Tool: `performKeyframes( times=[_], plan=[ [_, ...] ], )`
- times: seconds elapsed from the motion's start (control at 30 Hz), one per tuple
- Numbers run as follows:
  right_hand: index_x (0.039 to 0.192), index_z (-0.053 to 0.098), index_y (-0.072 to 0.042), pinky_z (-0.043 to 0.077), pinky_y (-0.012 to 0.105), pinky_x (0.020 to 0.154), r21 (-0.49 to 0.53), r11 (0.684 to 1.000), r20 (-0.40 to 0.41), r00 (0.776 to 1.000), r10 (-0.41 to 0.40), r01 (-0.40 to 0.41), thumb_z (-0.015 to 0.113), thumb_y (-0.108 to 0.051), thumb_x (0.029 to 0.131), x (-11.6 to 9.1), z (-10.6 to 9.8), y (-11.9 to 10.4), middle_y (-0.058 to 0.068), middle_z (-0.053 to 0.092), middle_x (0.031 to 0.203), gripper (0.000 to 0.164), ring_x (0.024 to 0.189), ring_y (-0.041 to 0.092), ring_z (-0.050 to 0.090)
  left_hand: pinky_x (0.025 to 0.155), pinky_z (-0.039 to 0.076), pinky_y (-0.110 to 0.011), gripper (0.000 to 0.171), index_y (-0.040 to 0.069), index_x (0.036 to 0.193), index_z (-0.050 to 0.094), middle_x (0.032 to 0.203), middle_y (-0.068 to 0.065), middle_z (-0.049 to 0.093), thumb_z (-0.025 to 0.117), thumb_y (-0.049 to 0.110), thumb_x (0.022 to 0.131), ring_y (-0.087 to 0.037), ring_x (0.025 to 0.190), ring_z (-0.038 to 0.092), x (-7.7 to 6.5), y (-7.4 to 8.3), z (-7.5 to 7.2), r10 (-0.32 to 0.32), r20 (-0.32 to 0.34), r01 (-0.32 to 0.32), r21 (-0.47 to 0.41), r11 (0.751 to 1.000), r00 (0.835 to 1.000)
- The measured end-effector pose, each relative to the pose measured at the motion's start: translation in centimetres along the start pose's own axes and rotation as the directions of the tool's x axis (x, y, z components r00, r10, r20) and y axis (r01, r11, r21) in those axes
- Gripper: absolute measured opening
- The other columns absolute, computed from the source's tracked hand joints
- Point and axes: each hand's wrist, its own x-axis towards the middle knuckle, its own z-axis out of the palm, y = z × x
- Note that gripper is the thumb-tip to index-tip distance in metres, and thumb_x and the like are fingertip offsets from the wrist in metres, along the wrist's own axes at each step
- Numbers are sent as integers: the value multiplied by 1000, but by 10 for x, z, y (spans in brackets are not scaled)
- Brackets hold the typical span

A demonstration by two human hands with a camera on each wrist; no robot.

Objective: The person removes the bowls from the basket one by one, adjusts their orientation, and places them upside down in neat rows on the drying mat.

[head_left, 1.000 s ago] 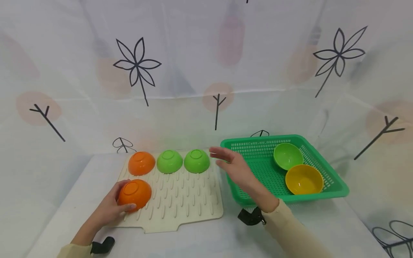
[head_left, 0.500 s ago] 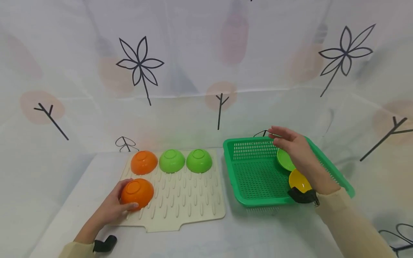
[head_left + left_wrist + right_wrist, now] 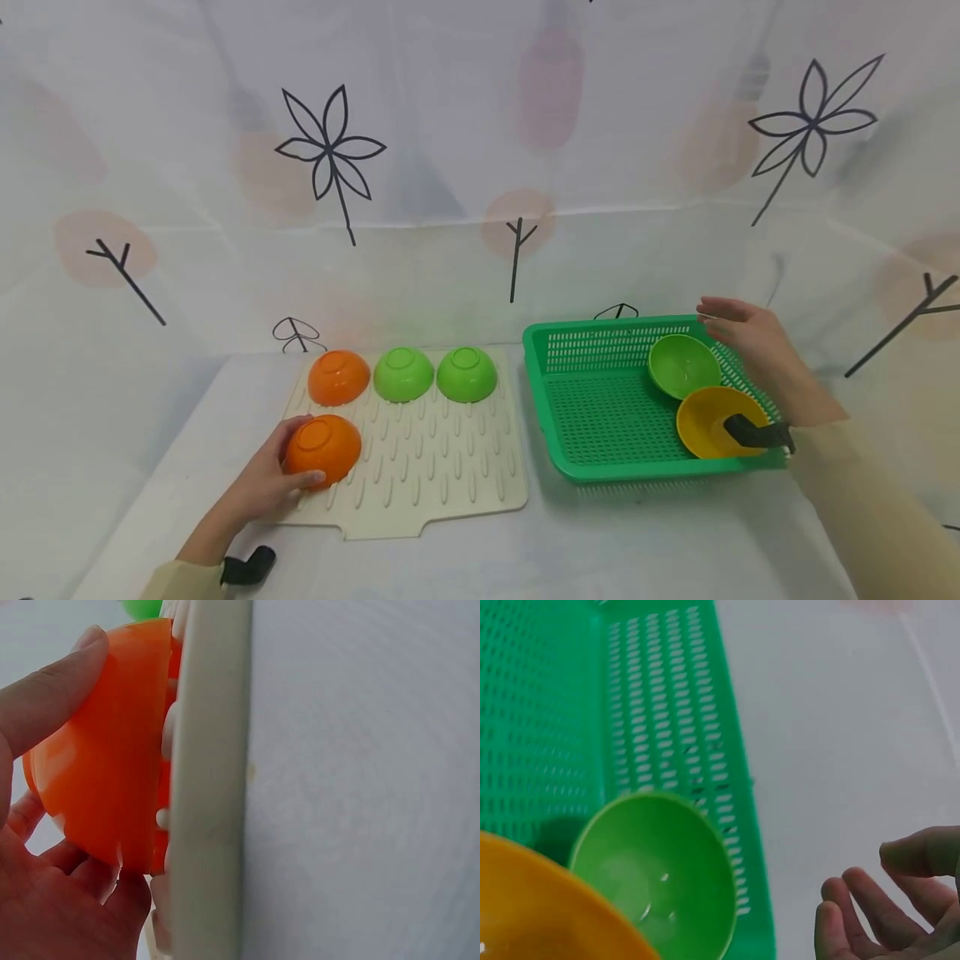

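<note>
The round light-green plastic bowl (image 3: 684, 367) lies left of the nearer right hand (image 3: 761, 346), its fingers loosely bent and empty; the left hand (image 3: 258, 483) grips an inverted orange plastic bowl (image 3: 326, 450).

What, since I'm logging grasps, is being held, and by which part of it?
The left hand holds the nearer orange bowl, upside down, by its outer side wall; the right hand holds nothing.

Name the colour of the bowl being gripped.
The bowl is orange, clearest in the left wrist view.
</note>
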Motion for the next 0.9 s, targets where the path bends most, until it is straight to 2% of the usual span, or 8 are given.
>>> performKeyframes(
  times=[0.07, 0.13, 0.23, 0.5, 0.9],
  plan=[
    [156, 25, -2, 34, 48, 113, -115, 992, 27, 999, 46, -42, 46, -25, 107, 3, -2, 4, 19, 33, 157, 59, 135, 32, 40, 113, 21, -64, 94, 11, 151, 27, 153, -21, 34, 85, 32, 80, -41, 138, 33, 0, 0, 0, -3, -1, 3, -1, 1000, 1000],
    [156, 22, 0, 26, 62, 113, -195, 978, 49, 995, 83, -71, 44, -27, 107, 6, -3, 9, 26, 25, 158, 60, 140, 47, 28, 113, 21, -65, 95, 11, 151, 27, 153, -21, 34, 85, 32, 79, -41, 138, 33, 0, -1, 0, -2, -1, 2, 1, 1000, 1000],
    [156, 21, 1, 22, 69, 110, -258, 961, 78, 990, 119, -96, 43, -24, 107, 13, -5, 15, 31, 22, 157, 59, 140, 55, 20, 113, 21, -64, 96, 11, 151, 27, 153, -21, 34, 85, 34, 78, -41, 138, 33, 1, -3, 0, -3, -4, 3, 8, 1000, 1000],
    [153, 21, 7, 23, 71, 108, -332, 936, 88, 985, 152, -114, 41, -23, 106, 24, -7, 26, 37, 21, 154, 59, 138, 59, 18, 113, 22, -64, 96, 12, 151, 28, 152, -20, 36, 86, 36, 77, -41, 137, 34, 3, -5, 0, 9, -10, -9, 11, 1000, 1000],
    [141, 41, 13, 38, 65, 100, -488, 872, 74, 995, 62, -18, 46, -15, 103, 33, 3, 30, 38, 42, 139, 47, 126, 56, 38, 113, 22, -65, 95, 12, 150, 28, 152, -20, 36, 86, 35, 78, -41, 136, 35, 3, -7, 0, 14, -5, -14, -1, 1000, 1000]
  ],
)
